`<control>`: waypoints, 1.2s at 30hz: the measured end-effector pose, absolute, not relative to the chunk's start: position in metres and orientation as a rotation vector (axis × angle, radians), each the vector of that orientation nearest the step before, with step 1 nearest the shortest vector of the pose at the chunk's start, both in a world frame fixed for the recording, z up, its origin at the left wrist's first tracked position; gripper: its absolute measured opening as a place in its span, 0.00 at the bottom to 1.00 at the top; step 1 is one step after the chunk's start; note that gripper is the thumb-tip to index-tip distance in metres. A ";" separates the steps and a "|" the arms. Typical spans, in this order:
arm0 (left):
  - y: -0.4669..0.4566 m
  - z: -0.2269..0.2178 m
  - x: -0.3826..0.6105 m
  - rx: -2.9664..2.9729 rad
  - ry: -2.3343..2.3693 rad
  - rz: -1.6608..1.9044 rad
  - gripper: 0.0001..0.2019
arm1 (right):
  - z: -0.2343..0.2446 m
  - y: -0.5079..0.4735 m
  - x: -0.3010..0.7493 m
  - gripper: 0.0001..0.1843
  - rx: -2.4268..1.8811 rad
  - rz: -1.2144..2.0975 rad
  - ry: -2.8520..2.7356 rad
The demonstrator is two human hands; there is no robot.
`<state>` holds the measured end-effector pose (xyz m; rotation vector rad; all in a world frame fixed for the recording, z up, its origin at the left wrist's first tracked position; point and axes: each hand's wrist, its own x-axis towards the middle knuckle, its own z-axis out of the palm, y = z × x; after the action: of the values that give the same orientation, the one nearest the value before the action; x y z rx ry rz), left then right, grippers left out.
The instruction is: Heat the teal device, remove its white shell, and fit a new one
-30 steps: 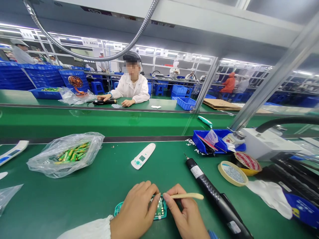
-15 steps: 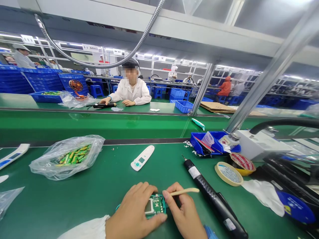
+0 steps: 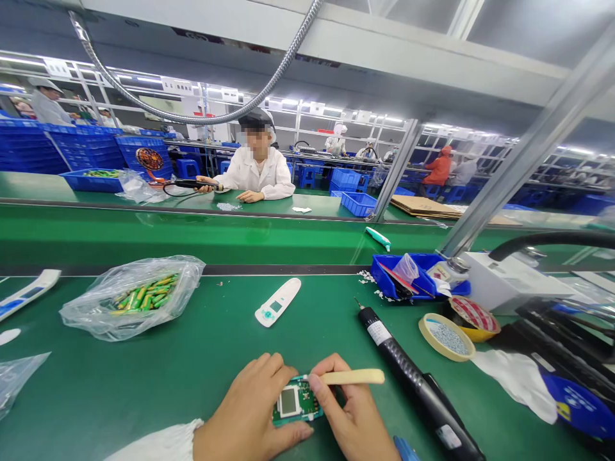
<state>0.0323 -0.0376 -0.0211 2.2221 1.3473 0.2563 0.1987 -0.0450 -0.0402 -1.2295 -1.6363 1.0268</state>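
Right now the circuit board (image 3: 306,398), with its small grey display (image 3: 289,401) and a teal edging, lies on the green workbench (image 3: 182,378) directly between the two hands, nearest the front edge of the view. The left hand (image 3: 247,410) arches over the board's left end, gripping it with fingers at the far edge and thumb along the near edge, so that end is hidden under the palm. The right hand (image 3: 348,413) stands at the opposite end, thumb and forefinger pinching a pale flat stick (image 3: 358,377) close to the board's upper right corner; the stick's free end points right. Whether its tip touches the board is covered by the fingertips.

Beyond the hands lies a white handset shell (image 3: 278,303) with a rectangular window, apart from both. To the right, a black electric screwdriver (image 3: 413,378) rests slantwise, and past it sits a round dish (image 3: 439,349) of tiny grey pieces. A clear plastic bag (image 3: 91,317) of green-and-yellow cylinders (image 3: 147,294) lies to the left.
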 end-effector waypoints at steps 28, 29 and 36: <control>-0.043 -0.028 0.032 2.322 1.321 0.287 0.21 | -0.064 -0.070 0.215 0.13 -1.185 0.939 -1.440; -0.043 -0.029 0.032 2.321 1.326 0.288 0.21 | -0.063 -0.071 0.214 0.13 -1.191 0.935 -1.445; -0.043 -0.029 0.032 2.337 1.345 0.265 0.20 | -0.062 -0.070 0.212 0.11 -1.224 0.897 -1.507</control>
<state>0.0323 -0.0434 -0.0294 2.3371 1.3451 0.2650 0.2124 -0.0703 -0.0620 -1.2241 -1.5065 0.8966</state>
